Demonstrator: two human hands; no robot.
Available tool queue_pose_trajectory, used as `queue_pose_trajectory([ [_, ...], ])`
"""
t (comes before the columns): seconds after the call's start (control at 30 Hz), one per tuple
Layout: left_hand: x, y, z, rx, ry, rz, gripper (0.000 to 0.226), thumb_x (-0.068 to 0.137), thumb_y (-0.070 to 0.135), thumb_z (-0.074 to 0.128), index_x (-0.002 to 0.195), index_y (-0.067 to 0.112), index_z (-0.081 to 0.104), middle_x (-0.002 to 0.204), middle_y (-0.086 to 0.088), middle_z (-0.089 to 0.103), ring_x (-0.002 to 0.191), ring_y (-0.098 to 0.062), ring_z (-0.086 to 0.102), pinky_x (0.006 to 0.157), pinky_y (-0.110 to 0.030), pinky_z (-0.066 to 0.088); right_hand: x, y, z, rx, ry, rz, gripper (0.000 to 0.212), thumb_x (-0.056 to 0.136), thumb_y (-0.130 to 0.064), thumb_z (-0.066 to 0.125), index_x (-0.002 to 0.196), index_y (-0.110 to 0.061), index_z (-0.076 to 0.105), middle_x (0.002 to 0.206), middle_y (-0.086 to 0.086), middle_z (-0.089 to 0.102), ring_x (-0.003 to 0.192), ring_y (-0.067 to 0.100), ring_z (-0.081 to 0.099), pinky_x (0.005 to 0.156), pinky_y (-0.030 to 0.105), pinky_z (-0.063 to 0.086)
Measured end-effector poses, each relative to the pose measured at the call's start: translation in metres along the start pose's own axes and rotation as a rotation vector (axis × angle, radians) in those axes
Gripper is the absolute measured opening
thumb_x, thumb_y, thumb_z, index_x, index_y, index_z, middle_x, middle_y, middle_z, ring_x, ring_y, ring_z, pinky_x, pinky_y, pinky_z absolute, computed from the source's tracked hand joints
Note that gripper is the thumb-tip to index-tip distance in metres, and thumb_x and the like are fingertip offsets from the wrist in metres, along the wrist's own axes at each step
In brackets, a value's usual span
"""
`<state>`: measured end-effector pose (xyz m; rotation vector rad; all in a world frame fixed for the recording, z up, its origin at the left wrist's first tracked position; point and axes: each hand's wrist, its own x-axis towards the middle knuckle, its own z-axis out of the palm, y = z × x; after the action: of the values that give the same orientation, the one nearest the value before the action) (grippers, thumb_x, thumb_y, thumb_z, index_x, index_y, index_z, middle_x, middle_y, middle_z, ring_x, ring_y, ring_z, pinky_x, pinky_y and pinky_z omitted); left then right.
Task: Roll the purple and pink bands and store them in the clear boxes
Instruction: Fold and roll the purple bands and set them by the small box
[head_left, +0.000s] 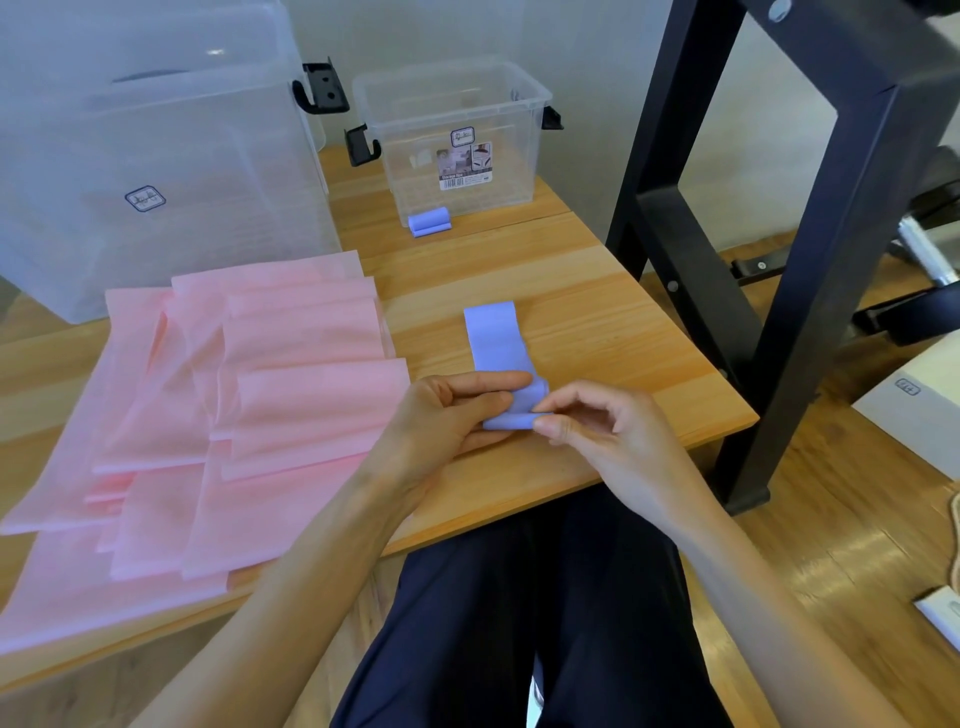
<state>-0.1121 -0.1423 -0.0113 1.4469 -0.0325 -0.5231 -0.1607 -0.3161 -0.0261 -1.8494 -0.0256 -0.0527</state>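
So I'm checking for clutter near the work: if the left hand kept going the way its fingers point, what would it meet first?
The left hand points right, across the purple band it grips. It would probably meet the right hand first, at that hand's fingertips, which pinch the same roll.

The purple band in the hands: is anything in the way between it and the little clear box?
Only a rolled purple band, lying just in front of the small clear box. Otherwise bare table lies between the purple band and the open-topped box.

Two purple bands (496, 343) (429, 221), two clear boxes (156, 171) (457, 140), several overlapping pink bands (208, 415).
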Motion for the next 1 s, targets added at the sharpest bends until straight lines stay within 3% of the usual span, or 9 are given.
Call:
queue_pose_trajectory([
  [0.33,-0.008,-0.001,0.002,0.033,-0.011,0.009,0.022,0.093,0.003,0.062,0.099,0.02,0.076,0.101,0.001,0.077,0.094,-0.01,0.072,0.083,-0.019,0.057,0.0,-0.01,-0.003,0.083,-0.076,0.149,0.008,0.093,-0.01,0.067,0.095,-0.005,0.072,0.091,0.008,0.075,0.084,0.014,0.074,0.08,0.026,0.06],
  [0.5,-0.008,0.001,0.001,-0.033,0.007,0.019,0.019,0.093,0.006,0.062,0.097,0.018,0.076,0.106,0.002,0.076,0.097,-0.011,0.072,0.081,-0.02,0.058,-0.005,-0.011,-0.001,0.223,0.034,0.11,0.024,0.084,-0.003,0.075,0.104,-0.008,0.063,0.093,0.011,0.074,0.084,0.02,0.075,0.077,0.026,0.06],
  [0.73,-0.009,-0.003,-0.002,-0.03,-0.003,0.008,0.022,0.097,0.007,0.058,0.099,0.02,0.076,0.112,0.0,0.074,0.104,-0.015,0.07,0.086,-0.023,0.057,-0.007,-0.01,0.0,0.204,0.005,0.09,0.008,0.088,-0.002,0.069,0.095,0.001,0.071,0.088,0.014,0.074,0.081,0.022,0.075,0.076,0.03,0.061],
  [1.0,-0.012,-0.004,0.001,0.0,-0.011,0.067,0.022,0.095,0.007,0.059,0.102,0.02,0.076,0.111,-0.004,0.074,0.102,-0.016,0.071,0.088,-0.023,0.057,-0.008,-0.014,0.004,0.371,0.08,0.212,0.015,0.088,0.001,0.07,0.099,0.002,0.061,0.09,0.014,0.072,0.079,0.028,0.075,0.076,0.033,0.062],
])
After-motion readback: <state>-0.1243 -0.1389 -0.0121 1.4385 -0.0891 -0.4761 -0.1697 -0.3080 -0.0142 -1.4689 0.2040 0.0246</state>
